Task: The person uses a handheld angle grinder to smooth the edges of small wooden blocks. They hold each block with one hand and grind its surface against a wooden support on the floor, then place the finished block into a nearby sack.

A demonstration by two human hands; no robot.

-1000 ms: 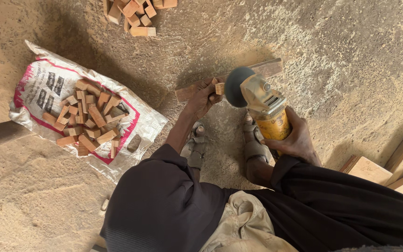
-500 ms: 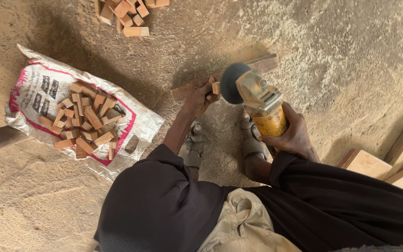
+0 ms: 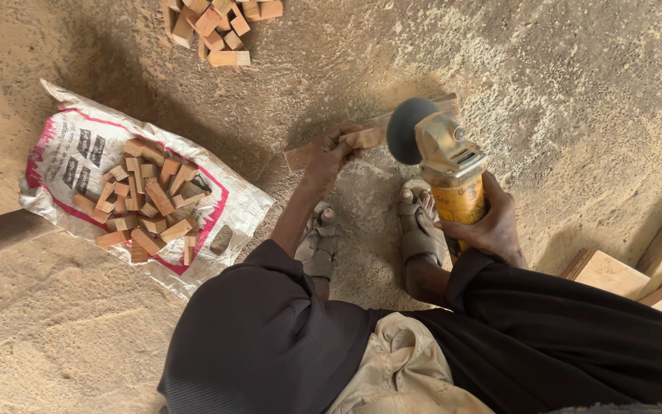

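Observation:
My right hand [image 3: 490,224] grips the yellow body of an angle grinder [image 3: 444,157]. Its dark disc [image 3: 406,130] sits against a long wooden strip [image 3: 362,139] lying on the sawdust-covered floor. My left hand [image 3: 331,152] is closed on that strip, just left of the disc. My two sandalled feet [image 3: 369,230] rest on the floor below the strip. Dark sleeves cover both arms.
A white sack [image 3: 78,153] lies flat at the left, with several small cut wooden blocks [image 3: 147,201] piled on it. More blocks [image 3: 220,23] are heaped at the top edge. Wooden boards [image 3: 645,268] lie at the right.
The grinder's disc and my hands have stayed at the strip; the view has shifted only slightly.

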